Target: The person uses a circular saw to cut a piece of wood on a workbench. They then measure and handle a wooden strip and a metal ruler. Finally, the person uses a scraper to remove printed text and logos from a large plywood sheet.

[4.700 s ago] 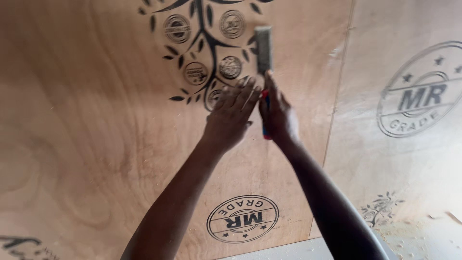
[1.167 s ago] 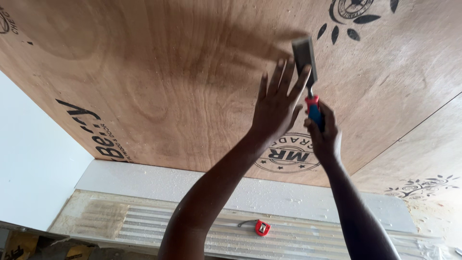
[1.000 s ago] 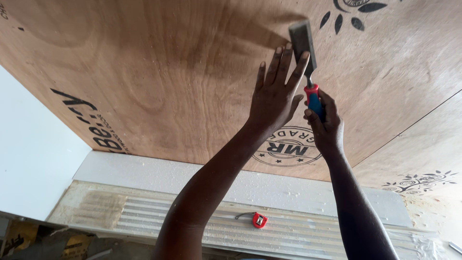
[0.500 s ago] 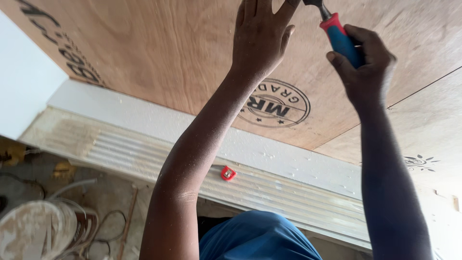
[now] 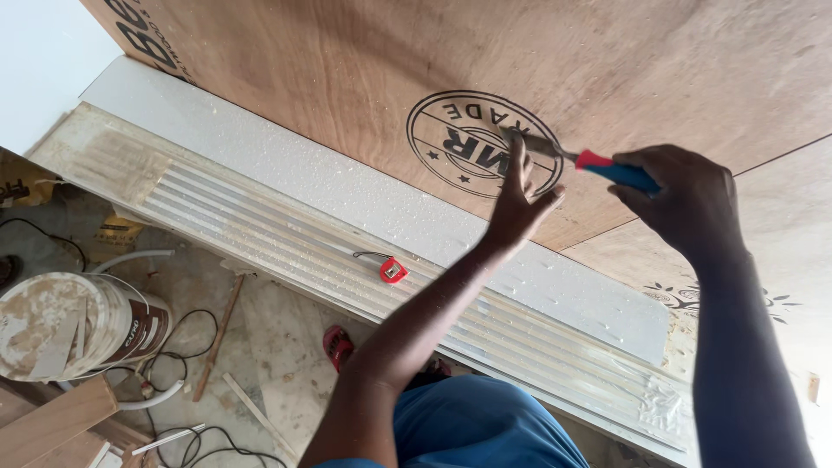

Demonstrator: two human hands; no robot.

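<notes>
My right hand grips the red and blue handle of a scraper. Its metal blade lies flat on the brown plywood sheet, over a round black stamp. My left hand rests its fingertips on the blade near its tip, fingers extended and pressing down. Both arms reach across the sheet from the lower edge of the view.
A white board and a ribbed panel lie along the plywood's near edge, with a small red tape measure on them. On the floor stand a paint-stained bucket, cables, wood offcuts and a red sandal.
The view has tilted down from the upper plywood to its near edge and the floor. Both hands have drawn the scraper back toward me, down to the round stamp.
</notes>
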